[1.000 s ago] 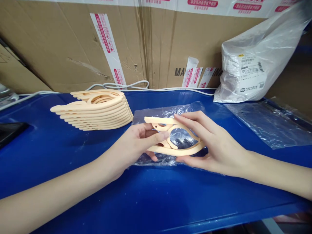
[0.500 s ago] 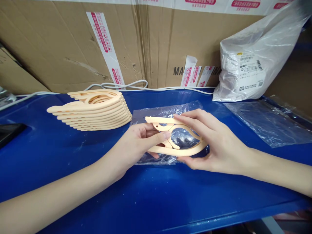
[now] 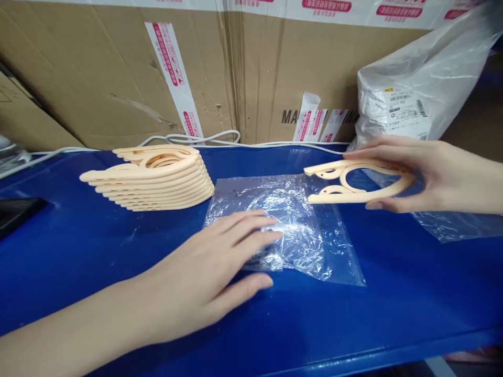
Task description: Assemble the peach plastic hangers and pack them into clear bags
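Observation:
On the right, my right hand (image 3: 416, 173) grips a folded cream plastic folding hanger (image 3: 357, 197) by its rounded end, thumb below and fingers above. The hanger's two narrow ends point left. My left hand (image 3: 223, 262) is open, fingers stretched over the lower left part of a clear plastic bag (image 3: 298, 225); whether the fingertips press on it I cannot tell. That bag lies flat and wrinkled on the blue table (image 3: 298, 324). To the left, a stack of matching folded hangers (image 3: 157, 178) stands on the table.
A large cardboard box (image 3: 118, 73) rises behind the table, with a white cable (image 3: 259, 145) along its foot. A white plastic package (image 3: 404, 94) stands at the back right, another clear bag (image 3: 451, 228) below it. A black object (image 3: 19, 214) lies far left.
My right hand has carried the hanger to the right, away from above the bag. My left hand has let go of the hanger and moved lower, opening over the bag.

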`<state>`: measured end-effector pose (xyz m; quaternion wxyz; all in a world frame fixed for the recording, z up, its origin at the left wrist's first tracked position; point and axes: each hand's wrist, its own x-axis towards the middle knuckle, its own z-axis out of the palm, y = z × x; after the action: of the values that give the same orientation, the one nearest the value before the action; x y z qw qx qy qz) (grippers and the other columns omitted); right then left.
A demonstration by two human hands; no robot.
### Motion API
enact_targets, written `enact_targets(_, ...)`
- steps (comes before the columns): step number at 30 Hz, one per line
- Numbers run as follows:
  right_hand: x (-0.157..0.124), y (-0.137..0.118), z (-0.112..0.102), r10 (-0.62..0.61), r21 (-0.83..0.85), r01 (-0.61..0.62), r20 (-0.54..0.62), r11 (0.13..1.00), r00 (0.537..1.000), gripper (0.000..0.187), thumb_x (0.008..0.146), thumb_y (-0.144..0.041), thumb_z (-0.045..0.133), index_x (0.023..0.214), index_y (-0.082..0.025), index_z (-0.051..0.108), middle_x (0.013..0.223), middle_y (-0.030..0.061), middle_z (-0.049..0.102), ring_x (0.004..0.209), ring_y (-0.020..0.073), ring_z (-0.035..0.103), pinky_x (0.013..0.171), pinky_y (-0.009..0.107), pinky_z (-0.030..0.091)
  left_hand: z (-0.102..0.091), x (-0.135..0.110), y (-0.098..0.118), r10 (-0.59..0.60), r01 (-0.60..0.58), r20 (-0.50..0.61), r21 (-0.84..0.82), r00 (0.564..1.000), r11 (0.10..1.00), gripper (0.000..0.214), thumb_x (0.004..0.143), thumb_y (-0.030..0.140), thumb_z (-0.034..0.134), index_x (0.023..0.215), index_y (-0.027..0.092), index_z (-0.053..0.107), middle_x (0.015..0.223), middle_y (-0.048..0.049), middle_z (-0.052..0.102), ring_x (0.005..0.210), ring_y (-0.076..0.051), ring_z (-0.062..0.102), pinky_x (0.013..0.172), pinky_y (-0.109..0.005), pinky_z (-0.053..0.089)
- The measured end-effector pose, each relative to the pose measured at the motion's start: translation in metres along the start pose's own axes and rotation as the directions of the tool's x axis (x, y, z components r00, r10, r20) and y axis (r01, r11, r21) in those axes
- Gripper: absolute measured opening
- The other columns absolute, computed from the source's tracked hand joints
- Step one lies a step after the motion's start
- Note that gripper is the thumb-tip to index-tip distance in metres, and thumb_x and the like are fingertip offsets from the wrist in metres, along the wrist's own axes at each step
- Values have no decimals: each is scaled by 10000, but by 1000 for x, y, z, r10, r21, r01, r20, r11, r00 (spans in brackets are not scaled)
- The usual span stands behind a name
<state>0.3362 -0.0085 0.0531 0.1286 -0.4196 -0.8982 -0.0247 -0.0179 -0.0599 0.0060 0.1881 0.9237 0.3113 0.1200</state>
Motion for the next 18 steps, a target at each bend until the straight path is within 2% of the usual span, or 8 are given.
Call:
enact_targets(3,-12,7,-1,75,-32,-74,33,997,997,580,822,-598,636,1306,-289,558,1180,99,656,977,275,659,724,393,539,4,-2,2,21,-23,139,15,990,1000,595,975,533,451,1494,250,382,1591,-31,325,1485,-267,246,1226,-454,211)
enact_targets(5,-16,4,2,99,-43,-98,33,994,995,584,805,-588,667,1297,-296,552,1151,97,670,931,267,671,702,388,546,5,-1,4,20,-20,175,2,984,1000,660,961,576,448,1515,233,345,1599,-39,284,1491,-277,213,1235,-465,179)
enact_targets(9,-8,-13,13,30,22,-31,42,999,999,578,809,-559,670,1286,-257,551,1168,107,665,980,284,658,742,398,555,6,3,6,45,-35,174,-63,984,997,696,933,592,498,1506,220,365,1576,-60,308,1477,-291,232,1230,-475,191)
enact_targets(12,3,-24,25,53,110,-60,63,992,997,536,854,-475,647,1293,-201,508,1238,124,628,1054,275,639,835,395,539,6,5,7,76,-63,189,-77,979,995,703,937,585,497,1504,192,365,1574,-75,300,1472,-289,240,1232,-467,187)
enact_targets(15,11,-27,37,36,171,-55,115,984,993,544,866,-423,656,1325,-199,473,1267,127,602,1073,257,627,860,370,529,8,6,7,92,-77,185,-88,978,993,717,933,591,500,1503,178,366,1575,-86,299,1471,-294,246,1231,-473,186)
enact_targets(18,15,-26,43,-1,198,-25,133,980,991,545,866,-468,658,1302,-189,489,1269,138,587,1098,264,606,885,384,519,10,7,7,88,-70,173,-103,981,992,719,921,595,520,1498,189,380,1570,-89,316,1467,-310,252,1224,-492,209)
